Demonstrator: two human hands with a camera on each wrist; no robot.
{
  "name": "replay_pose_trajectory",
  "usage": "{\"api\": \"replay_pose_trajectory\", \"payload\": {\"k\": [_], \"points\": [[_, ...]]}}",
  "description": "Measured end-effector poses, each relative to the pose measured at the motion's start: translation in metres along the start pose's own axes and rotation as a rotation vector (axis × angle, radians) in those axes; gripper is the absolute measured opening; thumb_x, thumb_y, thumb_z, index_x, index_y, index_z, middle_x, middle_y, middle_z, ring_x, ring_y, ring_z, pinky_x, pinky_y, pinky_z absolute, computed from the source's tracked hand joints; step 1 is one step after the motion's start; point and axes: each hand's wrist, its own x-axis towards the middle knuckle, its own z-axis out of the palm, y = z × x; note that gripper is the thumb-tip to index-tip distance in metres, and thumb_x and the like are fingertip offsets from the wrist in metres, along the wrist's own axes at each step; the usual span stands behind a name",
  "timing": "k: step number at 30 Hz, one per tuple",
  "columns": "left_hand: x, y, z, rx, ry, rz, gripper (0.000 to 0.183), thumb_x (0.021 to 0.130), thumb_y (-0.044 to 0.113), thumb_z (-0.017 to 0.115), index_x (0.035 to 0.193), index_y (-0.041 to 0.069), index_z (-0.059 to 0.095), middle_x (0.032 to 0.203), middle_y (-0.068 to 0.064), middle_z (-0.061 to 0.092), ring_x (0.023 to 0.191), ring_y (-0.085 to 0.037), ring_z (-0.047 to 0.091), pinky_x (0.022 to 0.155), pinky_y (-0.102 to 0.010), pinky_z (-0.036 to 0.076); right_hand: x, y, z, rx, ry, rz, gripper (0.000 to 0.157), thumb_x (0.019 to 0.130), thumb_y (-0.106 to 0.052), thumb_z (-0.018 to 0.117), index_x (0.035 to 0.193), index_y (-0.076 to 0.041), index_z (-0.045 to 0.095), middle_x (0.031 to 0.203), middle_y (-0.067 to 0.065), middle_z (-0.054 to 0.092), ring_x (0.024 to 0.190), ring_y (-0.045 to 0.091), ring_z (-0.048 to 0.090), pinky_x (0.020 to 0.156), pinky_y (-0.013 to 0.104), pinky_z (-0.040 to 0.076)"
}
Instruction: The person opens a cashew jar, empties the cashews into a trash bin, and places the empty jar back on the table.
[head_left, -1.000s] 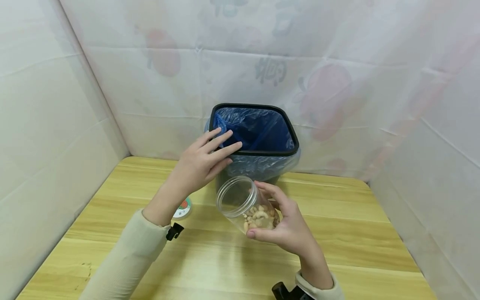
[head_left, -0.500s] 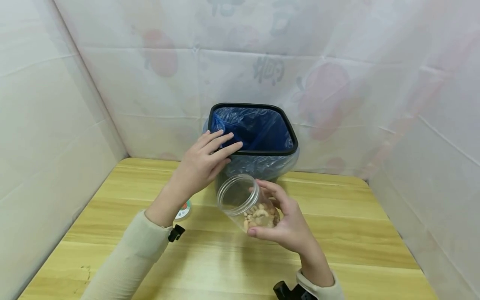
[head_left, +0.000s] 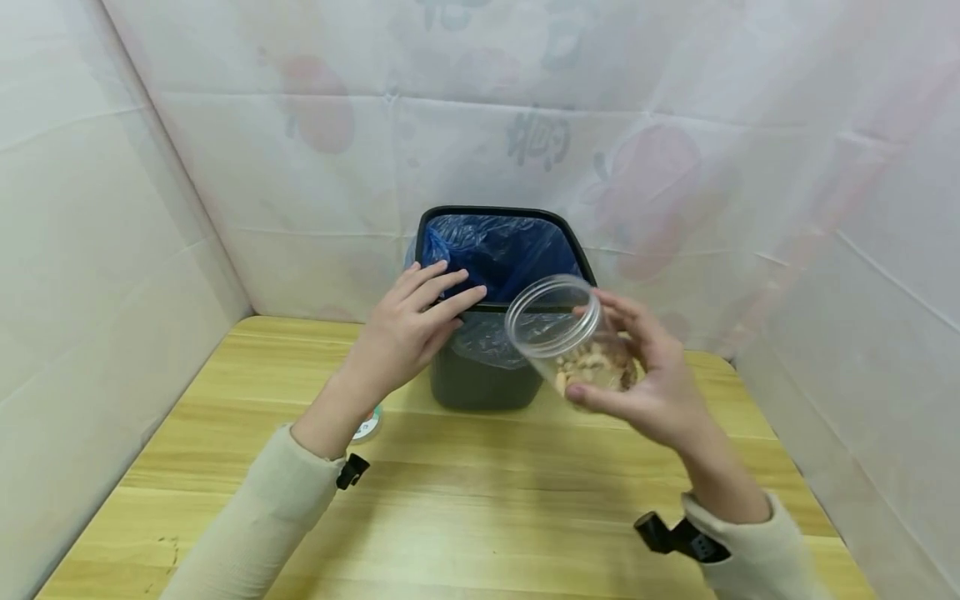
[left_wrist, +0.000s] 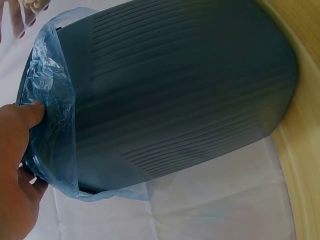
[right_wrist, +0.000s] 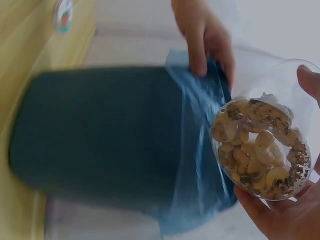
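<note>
A dark trash bin [head_left: 483, 385] with a blue plastic bag [head_left: 517, 250] folded over its rim stands upright on the table. My left hand [head_left: 401, 329] holds the bin's front-left rim, fingers over the edge and thumb outside on the bag, as the left wrist view shows. My right hand [head_left: 663, 387] grips a clear plastic jar [head_left: 543, 342] at its lower part. The jar has no lid on and tilts left, its mouth near the bin's front-right rim. Cashew nuts [right_wrist: 267, 150] and dark crumbs lie at its bottom in the right wrist view.
A round lid [head_left: 367, 427] with a coloured label lies on the wooden table [head_left: 450, 517], partly hidden behind my left wrist. Pale printed cloth walls [head_left: 330, 200] stand behind the bin and at both sides.
My right hand has carried the jar up and to the right, from in front of the bin to its front-right rim. The left hand has stayed on the rim.
</note>
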Motion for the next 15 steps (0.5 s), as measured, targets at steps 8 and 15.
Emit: {"api": "replay_pose_trajectory", "payload": {"k": [8,15], "points": [[-0.001,0.001,-0.003,-0.01,-0.007,-0.009,0.049,0.094,0.011,0.069,0.141,0.022,0.059,0.14,-0.009,0.059,0.14,-0.033,0.043,0.117,-0.056,0.029,0.028,0.0,-0.04,-0.122,-0.047,0.109,0.098,0.068,0.006,0.087,0.15,-0.022,0.042,0.13,0.004,0.057,0.105,0.022,0.062,0.073,0.023,0.058],[-0.001,0.002,-0.004,-0.016,0.005,-0.013,0.05,0.093,0.01,0.07,0.14,0.022,0.06,0.139,-0.01,0.059,0.14,-0.033,0.043,0.117,-0.057,0.029,0.045,0.002,-0.062,-0.236,-0.071,0.16,0.093,0.072,-0.005,0.088,0.149,-0.031,0.043,0.129,0.008,0.059,0.104,0.017,0.06,0.069,0.018,0.056]]}}
